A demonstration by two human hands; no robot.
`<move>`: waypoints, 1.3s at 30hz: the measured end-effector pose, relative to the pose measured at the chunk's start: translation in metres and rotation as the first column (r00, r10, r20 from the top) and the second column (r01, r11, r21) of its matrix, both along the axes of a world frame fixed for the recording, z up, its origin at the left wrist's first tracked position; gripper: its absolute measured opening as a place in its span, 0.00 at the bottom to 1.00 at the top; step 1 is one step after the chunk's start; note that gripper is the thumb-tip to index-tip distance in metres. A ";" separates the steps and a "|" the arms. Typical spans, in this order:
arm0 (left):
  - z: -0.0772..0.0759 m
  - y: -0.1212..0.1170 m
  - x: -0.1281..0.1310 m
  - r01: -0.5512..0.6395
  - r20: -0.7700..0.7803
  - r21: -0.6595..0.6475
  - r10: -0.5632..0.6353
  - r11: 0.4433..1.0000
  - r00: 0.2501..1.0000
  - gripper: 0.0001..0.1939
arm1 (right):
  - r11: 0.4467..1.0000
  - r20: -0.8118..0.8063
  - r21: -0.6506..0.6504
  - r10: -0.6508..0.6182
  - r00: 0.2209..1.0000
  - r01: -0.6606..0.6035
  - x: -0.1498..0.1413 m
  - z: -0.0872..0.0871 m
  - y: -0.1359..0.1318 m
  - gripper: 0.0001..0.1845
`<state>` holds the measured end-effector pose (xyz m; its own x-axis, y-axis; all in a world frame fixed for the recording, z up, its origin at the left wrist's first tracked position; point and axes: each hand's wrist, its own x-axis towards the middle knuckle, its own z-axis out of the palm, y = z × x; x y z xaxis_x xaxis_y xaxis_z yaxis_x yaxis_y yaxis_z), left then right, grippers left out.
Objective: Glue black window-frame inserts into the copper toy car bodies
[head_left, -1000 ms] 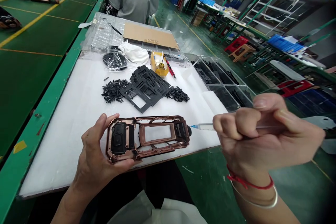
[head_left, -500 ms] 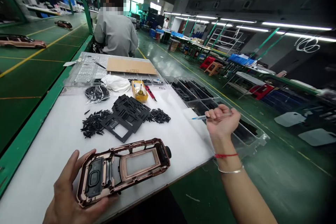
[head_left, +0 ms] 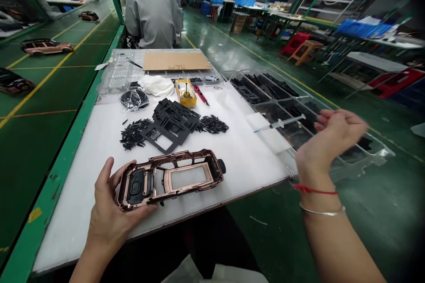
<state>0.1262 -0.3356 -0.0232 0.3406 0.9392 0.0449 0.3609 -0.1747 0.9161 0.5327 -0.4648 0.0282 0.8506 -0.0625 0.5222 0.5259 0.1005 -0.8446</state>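
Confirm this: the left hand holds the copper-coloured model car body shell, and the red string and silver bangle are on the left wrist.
Wrong about the wrist: the head view shows the red string and silver bangle on the right wrist. The left hand does hold the copper-coloured model car body shell.

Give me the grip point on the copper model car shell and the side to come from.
Grip the shell by its outer rail at the black-insert end, from below, as the left hand does: it lies hollow side up, and its window frame looks thin.
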 end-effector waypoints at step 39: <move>-0.001 0.000 -0.001 0.018 -0.070 -0.038 -0.021 0.999 0.997 0.53 | 0.298 -0.319 -0.699 0.685 0.655 -0.651 -0.018 -0.016 0.092 0.26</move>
